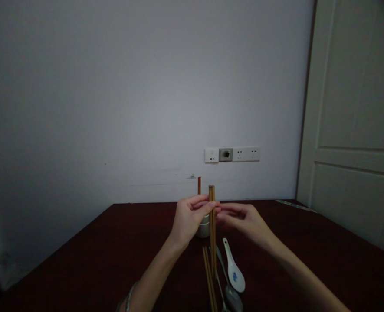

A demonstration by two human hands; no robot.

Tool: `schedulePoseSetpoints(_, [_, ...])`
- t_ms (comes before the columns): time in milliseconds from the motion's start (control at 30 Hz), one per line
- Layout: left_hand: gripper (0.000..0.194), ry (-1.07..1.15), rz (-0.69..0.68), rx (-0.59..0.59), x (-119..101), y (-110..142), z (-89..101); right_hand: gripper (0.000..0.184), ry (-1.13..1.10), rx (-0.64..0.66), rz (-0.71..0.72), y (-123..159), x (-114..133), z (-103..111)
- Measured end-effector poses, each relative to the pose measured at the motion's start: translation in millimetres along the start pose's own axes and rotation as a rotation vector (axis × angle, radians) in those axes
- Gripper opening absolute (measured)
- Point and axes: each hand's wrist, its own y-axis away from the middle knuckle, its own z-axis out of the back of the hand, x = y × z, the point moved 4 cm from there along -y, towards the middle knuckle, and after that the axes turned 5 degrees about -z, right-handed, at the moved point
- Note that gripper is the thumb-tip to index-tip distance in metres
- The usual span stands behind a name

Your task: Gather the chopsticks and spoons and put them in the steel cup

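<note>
A pair of wooden chopsticks (pixel 212 242) stands nearly upright above the table. My left hand (pixel 192 216) is closed on them near their upper part, thumb across the front. From the other side my right hand (pixel 240 219) has its thumb and fingertips drawn together at the same chopsticks' right edge; its fingertips are partly hidden. Behind the hands is a pale cup (pixel 202 231), mostly covered by my left hand. An orange-brown stick (pixel 198 185) rises behind my left hand, its lower end hidden.
On the dark red table (pixel 107 260), more chopsticks (pixel 209 279) lie close to me. Beside them are a metal spoon (pixel 233 300), another slim metal utensil (pixel 220 288) and a white ceramic spoon (pixel 235 275) with a blue mark. Sockets (pixel 246 154) line the wall behind; a door (pixel 357 130) stands right.
</note>
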Motion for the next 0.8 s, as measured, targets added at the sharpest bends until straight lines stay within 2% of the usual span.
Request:
schedulePoseSetpoints(67, [0.028, -0.002, -0.003, 0.018, -1.1, 0.2, -0.9, 0.038, 0.006, -0.168, 0.041, 0.5, 18.6, 15.8])
schedulePoseSetpoints(133, [0.029, 0.000, 0.004, 0.025, -1.0, 0.7, -2.0, 0.037, 0.060, -0.306, 0.153, 2.7, 42.1, 24.3])
schedulePoseSetpoints(200, [0.029, 0.007, 0.014, 0.024, 0.2, 1.0, -3.1, 0.035, 0.154, -0.342, 0.272, 4.1, 61.9, 22.2])
schedulePoseSetpoints(300, [0.027, 0.023, 0.017, 0.040, 2.3, 1.1, -4.6, 0.027, 0.292, -0.299, 0.415, 3.4, 75.5, 9.9])
schedulePoseSetpoints(433, [0.027, 0.011, -0.002, 0.053, 3.4, 0.4, -4.4, 0.022, 0.380, -0.210, 0.508, -0.9, 70.2, -2.5])
schedulePoseSetpoints(600, [0.027, 0.002, -0.006, 0.081, 5.9, -1.1, -4.4, 0.020, 0.393, -0.157, 0.515, -5.3, 60.6, -5.1])
schedulePoseSetpoints(800, [0.029, -0.010, 0.039, 0.085, 12.3, -1.6, -5.8, 0.019, 0.431, -0.181, 0.502, -7.3, 57.3, -1.5])
